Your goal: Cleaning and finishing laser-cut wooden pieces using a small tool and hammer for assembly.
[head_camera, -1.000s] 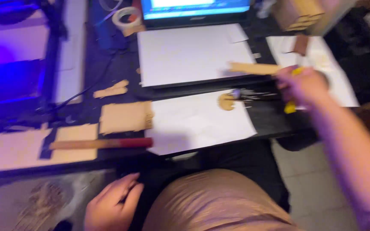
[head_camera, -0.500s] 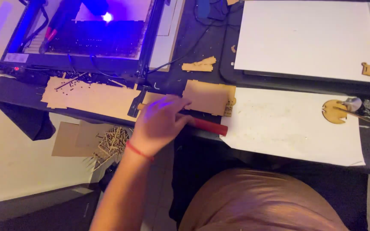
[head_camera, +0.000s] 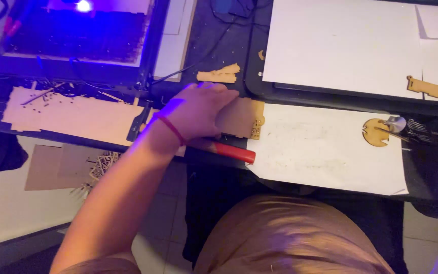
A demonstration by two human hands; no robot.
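The person's left hand (head_camera: 198, 111) lay palm-down with fingers spread on the thin laser-cut plywood panel (head_camera: 242, 117), apparently pinning it flat, just above the red-ended wooden tool (head_camera: 229, 150); the right hand was out of view.

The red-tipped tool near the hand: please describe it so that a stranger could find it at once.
Start at the large white paper sheet on the dark desk's near edge. At its left edge, just below the left hand, lies a stick-like tool. Its bright red end sets it apart from the pale wooden board beside it.
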